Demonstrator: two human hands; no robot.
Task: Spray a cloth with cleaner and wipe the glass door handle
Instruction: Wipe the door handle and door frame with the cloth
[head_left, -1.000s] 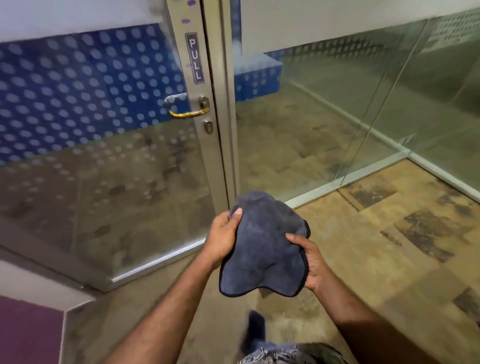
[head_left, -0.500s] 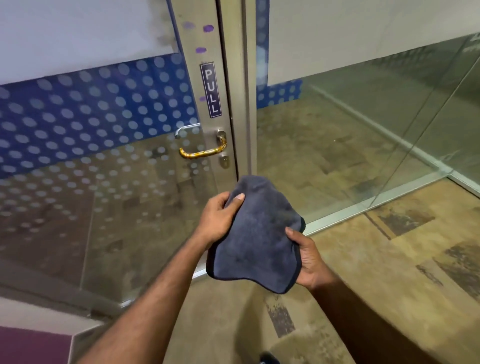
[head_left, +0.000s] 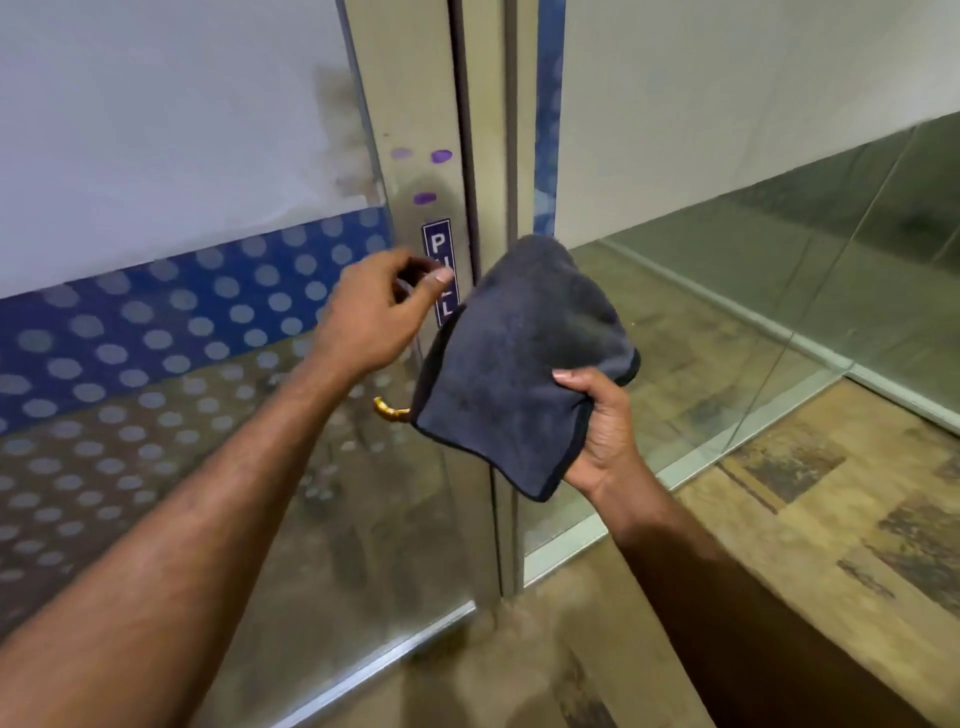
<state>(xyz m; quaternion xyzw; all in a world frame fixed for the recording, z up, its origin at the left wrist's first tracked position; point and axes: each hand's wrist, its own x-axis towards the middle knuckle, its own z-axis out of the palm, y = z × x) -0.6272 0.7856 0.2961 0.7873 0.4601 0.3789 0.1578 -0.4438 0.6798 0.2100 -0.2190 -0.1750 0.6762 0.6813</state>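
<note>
While the right hand (head_left: 602, 431) pinches the cloth (head_left: 519, 364) by its lower edge, draped ready, the left hand (head_left: 374, 317) hovers loosely spread, empty; the handle (head_left: 390, 410) peeks just left of that grip.

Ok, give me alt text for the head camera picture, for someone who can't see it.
The right hand holds a dark blue cloth up before a glass door, hiding most of its gold handle. The empty left hand reaches toward the door frame by a PULL sign.
</note>
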